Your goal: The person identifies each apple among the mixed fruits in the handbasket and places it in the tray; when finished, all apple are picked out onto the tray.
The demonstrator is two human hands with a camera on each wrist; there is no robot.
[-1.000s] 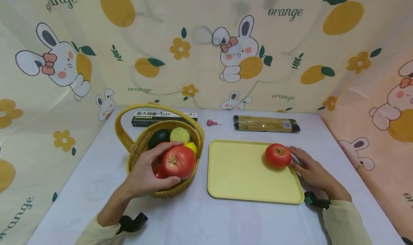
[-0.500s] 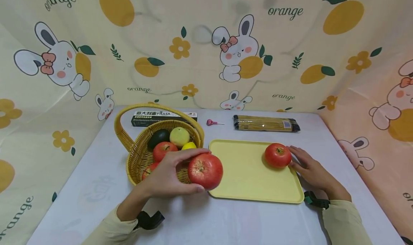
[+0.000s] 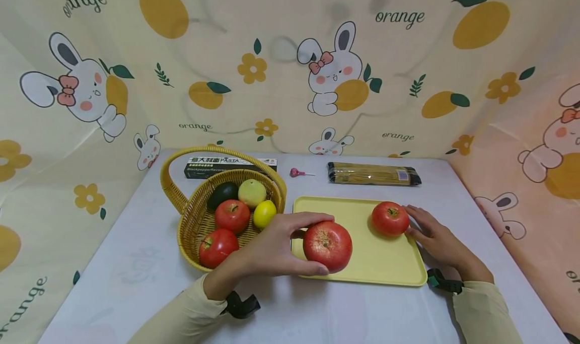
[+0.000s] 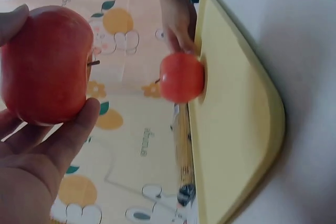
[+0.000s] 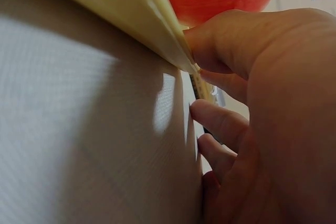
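Note:
In the head view my left hand [image 3: 276, 248] grips a red apple [image 3: 328, 247] between thumb and fingers, raised over the near left part of a yellow tray [image 3: 355, 210]. The left wrist view shows the same held apple [image 4: 48, 66] with its short stem. Another red apple [image 3: 390, 218] rests on the tray's right side. Beside it, my right hand [image 3: 438, 237] lies at the tray's right edge with loosely extended fingers. In the right wrist view its thumb [image 5: 218, 40] is right at the tray rim [image 5: 170, 40], below the apple.
A wicker basket [image 3: 185, 233] at left contains red apples [image 3: 218, 247], a lemon [image 3: 265, 214], a pale green round fruit [image 3: 252, 193] and a dark avocado [image 3: 223, 195]. Behind are a pasta box [image 3: 199, 170], a lollipop [image 3: 296, 172] and a spaghetti pack [image 3: 371, 174].
My left hand has carried the apple rightward from over the basket to over the tray, uncovering the fruit in the basket. My right hand has stayed in place.

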